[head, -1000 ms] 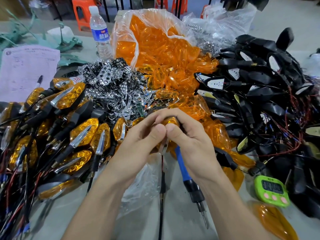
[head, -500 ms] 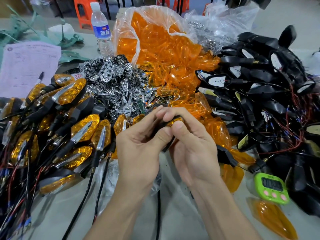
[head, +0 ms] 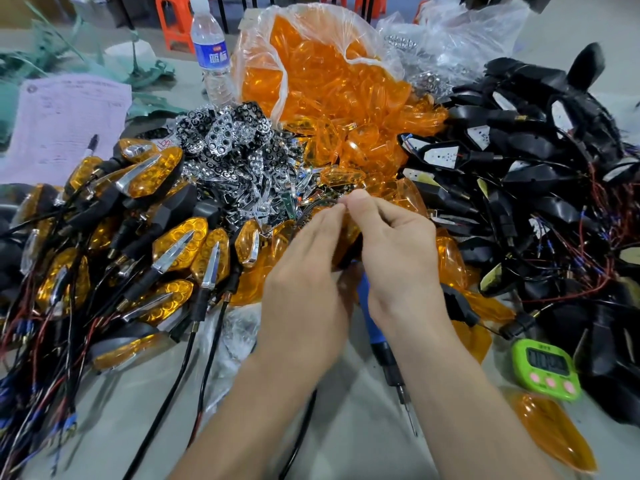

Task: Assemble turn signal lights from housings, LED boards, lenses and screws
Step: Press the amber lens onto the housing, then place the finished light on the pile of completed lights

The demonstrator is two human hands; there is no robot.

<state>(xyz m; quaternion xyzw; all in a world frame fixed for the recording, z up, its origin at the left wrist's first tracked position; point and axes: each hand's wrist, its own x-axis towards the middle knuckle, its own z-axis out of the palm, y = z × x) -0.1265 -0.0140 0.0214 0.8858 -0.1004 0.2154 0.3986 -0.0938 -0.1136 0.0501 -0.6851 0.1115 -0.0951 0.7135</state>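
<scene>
My left hand [head: 304, 271] and right hand [head: 398, 251] are pressed together around one turn signal light [head: 348, 242]. Only slivers of its black housing and orange lens show between the palms. The fingertips of both hands meet at its far end, beside a thin dark wire. A black cable [head: 294, 448] hangs from the hands toward me. On the table under my right wrist lies a blue-handled screwdriver [head: 382, 344], with neither hand on it.
Finished orange lights with wires [head: 173, 244] are heaped at the left, with chrome reflectors [head: 225, 150] behind them. A bag of orange lenses [head: 329, 81] is at the back, black housings with LED boards [head: 519, 174] at the right. A green timer [head: 545, 368] and loose lens [head: 550, 434] lie front right.
Both hands have moved away from me toward the piles, turning the light between them. The screwdriver, hidden half a second ago, shows again under the right wrist.
</scene>
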